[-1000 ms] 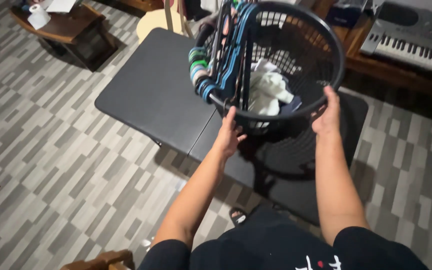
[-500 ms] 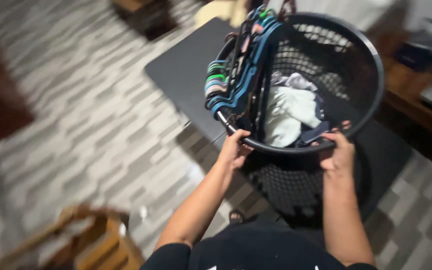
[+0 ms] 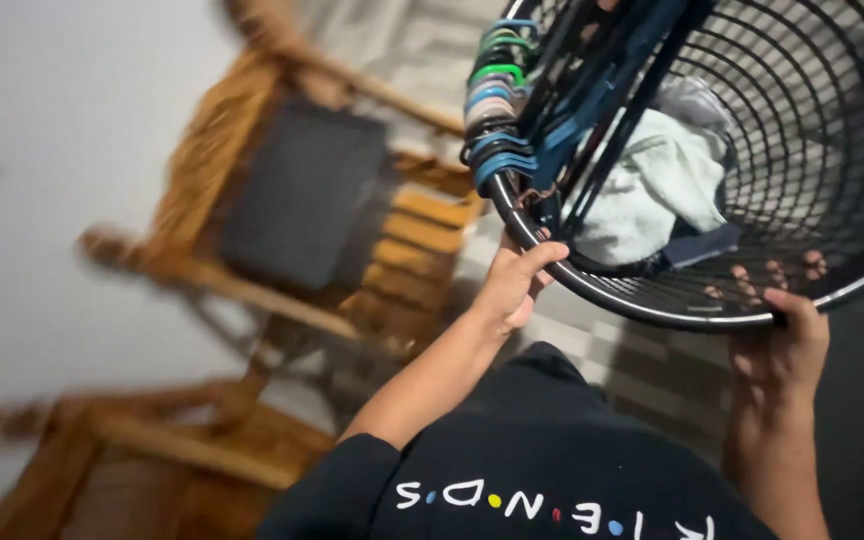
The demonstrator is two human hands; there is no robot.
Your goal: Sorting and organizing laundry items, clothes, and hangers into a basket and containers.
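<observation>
- Two hands carry the load: your left hand (image 3: 512, 285) curls over the near rim of the black mesh laundry basket (image 3: 832, 150), thumb on top and fingers wrapped under the wire edge; your right hand (image 3: 787, 335) grips the rim further along, fingertips (image 3: 774, 272) poking through the mesh from outside, so both are clamped shut on the basket.
- Held this way the basket hangs in the air in front of your chest, tipped so that its mouth faces you; it rests on nothing that shows.
- Inside it, a pale crumpled cloth (image 3: 657, 185) lies against the lower wall with a darker piece (image 3: 697, 248) under its edge; both sit close to the rim between your hands.
- Many clothes hangers (image 3: 572, 110), blue and dark, hook over the rim just above your left hand, their coloured hooks (image 3: 497, 105) bunched on the outside.
- Beyond your left arm stands a wooden chair (image 3: 352, 230) with a dark seat cushion (image 3: 302, 190); it is blurred, as is the pale wall behind it.
- By my reading you are mid-carry, swinging the basket round; setting it down calls for levelling it first, since the tilt puts the cloth near the lip and the hangers are only hooked on; keep both grips firm.
</observation>
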